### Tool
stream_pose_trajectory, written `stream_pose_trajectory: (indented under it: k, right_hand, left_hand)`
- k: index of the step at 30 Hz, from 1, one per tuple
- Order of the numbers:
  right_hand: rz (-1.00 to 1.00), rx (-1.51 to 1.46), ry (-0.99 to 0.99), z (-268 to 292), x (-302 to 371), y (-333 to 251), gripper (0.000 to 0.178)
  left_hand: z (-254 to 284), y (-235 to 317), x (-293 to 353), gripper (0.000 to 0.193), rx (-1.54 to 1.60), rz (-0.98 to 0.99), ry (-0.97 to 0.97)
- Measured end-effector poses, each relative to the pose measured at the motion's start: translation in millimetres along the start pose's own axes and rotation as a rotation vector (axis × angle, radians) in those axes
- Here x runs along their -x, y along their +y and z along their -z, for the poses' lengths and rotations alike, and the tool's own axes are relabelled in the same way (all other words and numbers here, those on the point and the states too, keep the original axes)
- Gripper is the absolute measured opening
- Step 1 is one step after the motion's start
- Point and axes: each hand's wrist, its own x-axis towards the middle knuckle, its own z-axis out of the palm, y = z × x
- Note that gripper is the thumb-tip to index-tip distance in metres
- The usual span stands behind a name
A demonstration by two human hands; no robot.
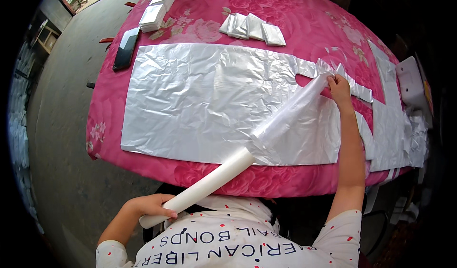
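Observation:
A thin, silvery translucent plastic sheet [190, 92] lies spread and wrinkled before me, with a cut-out and strap-like strips at its right end. My right hand [340, 88] pinches that end and lifts part of it into a slanting fold. Low at the left, my left hand [152, 207] is closed around the lower end of a smooth white tube [207, 182]. The tube slants up to the right, and its far end overlaps the sheet's near edge in view. Whether it touches the plastic, I cannot tell.
Several flat folded plastic packets [252, 27] lie beyond the sheet on the pink flowered tablecloth [271, 182]. Stacked white packets [152, 17] and a dark phone [126, 49] are at the far left. More plastic sheeting [388, 130] and a white container [413, 82] occupy the right end.

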Motion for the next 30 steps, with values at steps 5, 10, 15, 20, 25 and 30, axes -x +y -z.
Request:
stream_pose_trajectory:
  k: [5, 10, 15, 20, 25, 30]
  right_hand:
    - [0.112, 0.085, 0.002, 0.2, 5.0, 1.8, 0.024]
    - [0.131, -0.071, -0.187, -51.9, 27.0, -54.3, 0.019]
    - [0.24, -0.078, -0.322, -83.6, 33.9, -109.2, 0.019]
    - [0.286, -0.065, -0.393, -96.0, 22.6, -115.6, 0.019]
    - [0.238, -0.068, -0.437, -99.1, 20.5, -117.0, 0.019]
    - [0.204, -0.185, -0.142, -110.7, 16.2, -95.9, 0.02]
  left_hand:
    - [10.5, 42.9, 12.8, 0.052, -0.457, 0.061, -0.008]
    - [1.6, 134.7, -4.1, 0.049, -0.941, -0.292, 0.219]
    - [-1.1, 190.5, -44.1, 0.043, -1.294, -0.445, 0.45]
    - [-4.2, 175.8, -92.5, 0.053, -1.49, -1.221, 0.636]
    - [-20.1, 133.1, -103.5, 0.07, -1.514, -1.053, 0.356]
    - [-31.5, 120.2, -103.6, 0.082, -1.613, -0.895, 0.366]
